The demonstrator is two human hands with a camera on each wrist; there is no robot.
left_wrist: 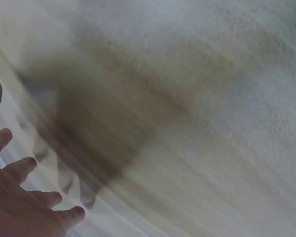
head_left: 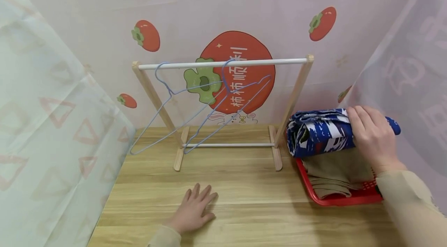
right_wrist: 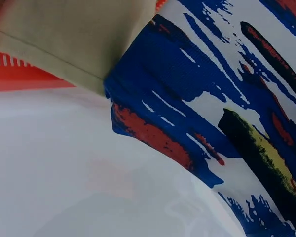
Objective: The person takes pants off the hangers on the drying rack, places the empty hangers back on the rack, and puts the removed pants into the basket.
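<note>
My right hand (head_left: 373, 134) grips a folded blue, white and red patterned garment (head_left: 324, 132) above a red basket (head_left: 309, 185). Beneath it, a folded khaki garment (head_left: 331, 173) lies in the basket. In the right wrist view the patterned cloth (right_wrist: 187, 98) fills the upper right, beside the khaki cloth (right_wrist: 74, 39); only a sliver of the hand shows there. On the left, my left hand (head_left: 193, 210) is spread over the wooden table with nothing in it. Its fingers (left_wrist: 19, 170) look splayed in the left wrist view.
A wooden rack (head_left: 300, 95) with a white top rail (head_left: 279, 61) stands at the table's back. Two blue wire hangers (head_left: 150, 124) hang from the rail, the other hanger (head_left: 209, 117) nearer the middle. Printed cloth walls (head_left: 52, 103) enclose the wooden table (head_left: 251, 185).
</note>
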